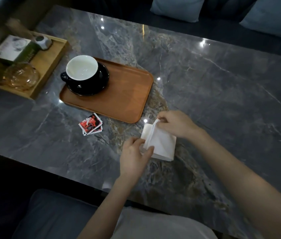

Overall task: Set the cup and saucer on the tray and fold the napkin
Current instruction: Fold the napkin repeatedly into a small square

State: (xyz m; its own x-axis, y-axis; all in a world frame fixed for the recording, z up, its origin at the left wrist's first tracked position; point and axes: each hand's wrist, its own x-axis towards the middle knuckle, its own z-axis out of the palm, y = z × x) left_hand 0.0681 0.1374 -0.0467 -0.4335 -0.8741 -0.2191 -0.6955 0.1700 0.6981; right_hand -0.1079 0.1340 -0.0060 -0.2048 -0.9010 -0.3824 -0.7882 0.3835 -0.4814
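Two grips on napkin (160, 144) edges

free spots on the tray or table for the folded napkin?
Tray: its right half, beside the saucer, is bare. Table: open right of the tray. Crowded: the strip between the sachets and both hands on the napkin.

One view only, from a wide-angle camera on the person's head, looking forward and steeply down. It sits close above the near edge of the bench (205, 83), which runs off slantwise and bends at the picture's borders. The person's lap fills the bottom edge, both forearms reach up from it into the middle, and cushions (177, 6) beyond the far edge of the bench close the top.
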